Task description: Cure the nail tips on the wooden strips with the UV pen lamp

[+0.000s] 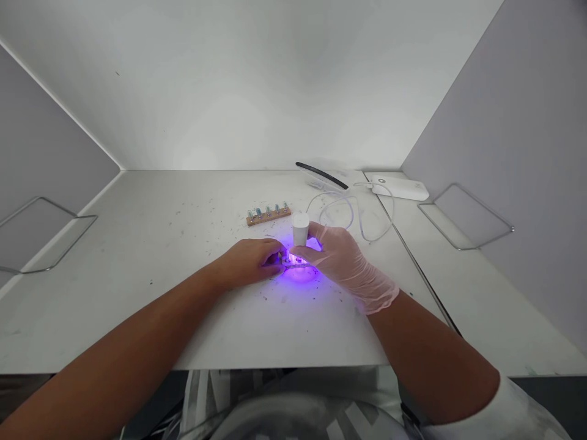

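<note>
My right hand (339, 260), in a thin translucent glove, grips a small white UV lamp (300, 228) between thumb and fingers. Violet light from its underside spreads over the tabletop. Directly below the lamp, a small strip-like holder (296, 264) lies in the glow, with little pieces on it that the glare blurs. My bare left hand (252, 260) pinches the left end of this holder, its fingertips partly hidden. Just beyond the hands, a wooden stand (268, 216) carries several small blue-green nail tips in an upright row.
A thin white cable (362, 223) loops across the table to a white power bank (400, 187) at the back right. Near the back wall lies a curved black nail file (321, 175). Wire frames (468, 217) stick out from both side panels. Dark specks dot the white tabletop (137, 244).
</note>
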Demonstrator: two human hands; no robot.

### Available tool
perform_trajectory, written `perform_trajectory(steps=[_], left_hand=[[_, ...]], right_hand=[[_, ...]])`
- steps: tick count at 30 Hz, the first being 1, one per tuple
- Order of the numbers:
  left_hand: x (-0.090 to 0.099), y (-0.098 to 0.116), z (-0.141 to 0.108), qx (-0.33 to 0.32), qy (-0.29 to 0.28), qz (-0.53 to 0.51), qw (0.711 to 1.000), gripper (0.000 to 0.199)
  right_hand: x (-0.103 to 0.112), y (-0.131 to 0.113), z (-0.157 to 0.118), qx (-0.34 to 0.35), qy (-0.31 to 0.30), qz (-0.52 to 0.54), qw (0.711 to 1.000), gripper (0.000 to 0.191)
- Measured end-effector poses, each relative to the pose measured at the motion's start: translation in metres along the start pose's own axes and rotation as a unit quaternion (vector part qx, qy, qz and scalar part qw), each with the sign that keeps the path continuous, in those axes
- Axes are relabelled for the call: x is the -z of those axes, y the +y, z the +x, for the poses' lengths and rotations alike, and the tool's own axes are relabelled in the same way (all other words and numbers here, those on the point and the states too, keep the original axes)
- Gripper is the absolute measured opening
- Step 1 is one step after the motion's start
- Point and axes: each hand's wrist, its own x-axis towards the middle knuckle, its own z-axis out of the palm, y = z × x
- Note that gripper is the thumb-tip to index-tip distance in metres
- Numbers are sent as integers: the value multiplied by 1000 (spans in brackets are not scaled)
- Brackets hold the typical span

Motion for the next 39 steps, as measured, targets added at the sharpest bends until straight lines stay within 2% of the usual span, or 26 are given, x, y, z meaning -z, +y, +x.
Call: perform_trajectory(steps=[39], left_hand=[[1, 2, 0, 5, 0, 1, 1000, 24]], right_hand=[[-1, 1, 0, 4, -2, -5, 1000, 26]])
